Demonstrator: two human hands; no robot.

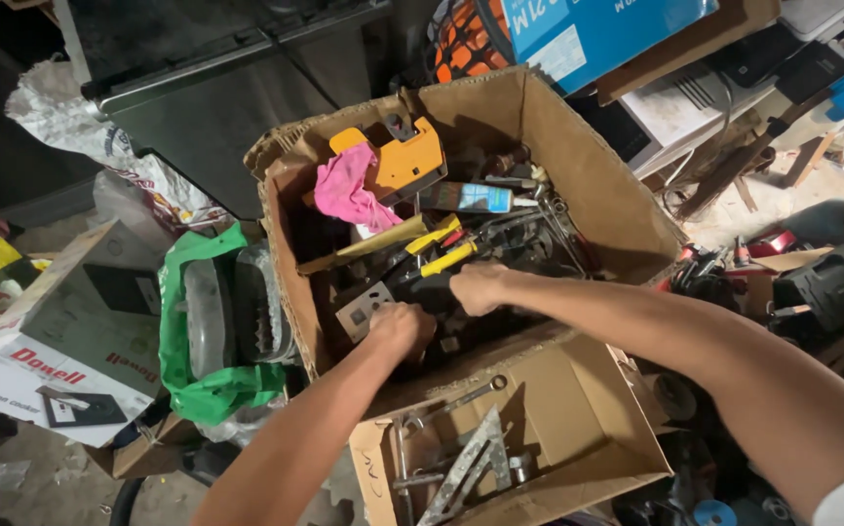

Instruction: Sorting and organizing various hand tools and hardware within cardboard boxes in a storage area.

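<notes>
Both my hands reach down into a big open cardboard box (597, 185) full of tools. My left hand (401, 328) is curled among dark metal parts near a small grey plate (364, 309); what it grips is hidden. My right hand (478, 287) is closed over dark tools just below yellow-handled pliers (446, 255). Further back in the box lie a pink rag (348, 191), an orange power tool (404, 156) and a tube with a blue label (466, 198).
A smaller open cardboard box (578, 429) with a wrench (461, 397) and metal pieces sits below my arms. A green bag (210, 331) holding an appliance lies left, beside a printed carton (61, 341). Cluttered tools and boxes crowd the right side; a dark cabinet (217, 88) stands behind.
</notes>
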